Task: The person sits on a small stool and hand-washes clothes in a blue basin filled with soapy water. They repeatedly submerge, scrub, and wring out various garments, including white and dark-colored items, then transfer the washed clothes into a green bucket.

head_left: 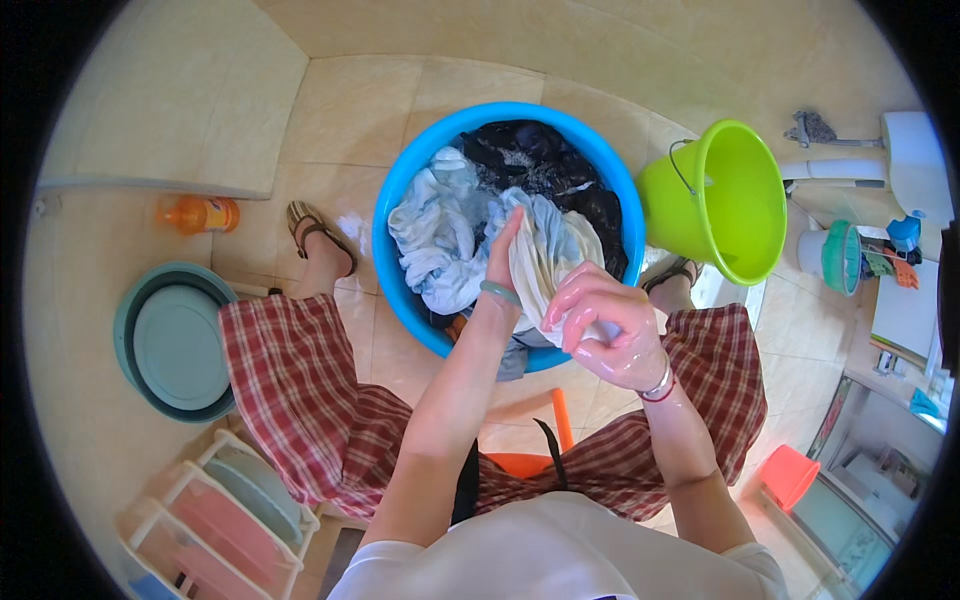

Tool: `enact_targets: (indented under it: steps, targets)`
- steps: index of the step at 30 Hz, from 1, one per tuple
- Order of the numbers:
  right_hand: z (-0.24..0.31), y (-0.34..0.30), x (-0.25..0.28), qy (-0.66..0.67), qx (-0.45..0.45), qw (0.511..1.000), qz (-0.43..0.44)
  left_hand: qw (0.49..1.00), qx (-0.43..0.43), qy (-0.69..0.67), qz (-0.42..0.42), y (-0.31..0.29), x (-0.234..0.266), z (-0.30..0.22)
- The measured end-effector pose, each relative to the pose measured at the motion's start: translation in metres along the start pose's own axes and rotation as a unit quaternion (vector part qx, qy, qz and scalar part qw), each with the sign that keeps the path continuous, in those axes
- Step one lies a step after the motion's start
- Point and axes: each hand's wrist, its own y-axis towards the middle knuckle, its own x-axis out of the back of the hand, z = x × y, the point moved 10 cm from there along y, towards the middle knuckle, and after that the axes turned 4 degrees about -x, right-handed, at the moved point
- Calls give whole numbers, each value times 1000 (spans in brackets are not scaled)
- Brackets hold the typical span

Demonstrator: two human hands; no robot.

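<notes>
A big blue round tub [388, 275] stands on the floor between my feet, with wet laundry inside. My right hand [610, 330], wet and sudsy, curls its fingers around the lower end of a white and pale blue wet cloth [545, 250]. Along the left side of that cloth is my left hand [503, 258], its thumb side showing and its other fingers hidden behind the fabric; it holds the cloth up above the tub. More pale blue-white laundry [435, 230] lies at the tub's left. Dark clothes [530, 155] soak in water at the far side.
A lime-green bucket [745, 205] leans by the tub's right side. To the left are an orange bottle [200, 214] and stacked grey-green basins [180, 340]. A white rack [215, 520] holds basins at lower left. An orange-red container [790, 476] sits at lower right.
</notes>
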Motion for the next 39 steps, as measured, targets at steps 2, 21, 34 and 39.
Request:
enact_targets:
  steps: [2,21,34,39]
  targets:
    - [7,4,3,30,29,999,17,997,-10,17,-70,3,59,1]
    - [-31,-33,-7,-65,-41,991,-107,999,-24,-21,35,-15,-23,14]
    - [-42,-60,25,115,-80,984,-111,993,70,-93,-2,-6,1,17]
    - [-173,-50,41,342,-278,838,-322,997,68,-42,-11,-10,-37,28]
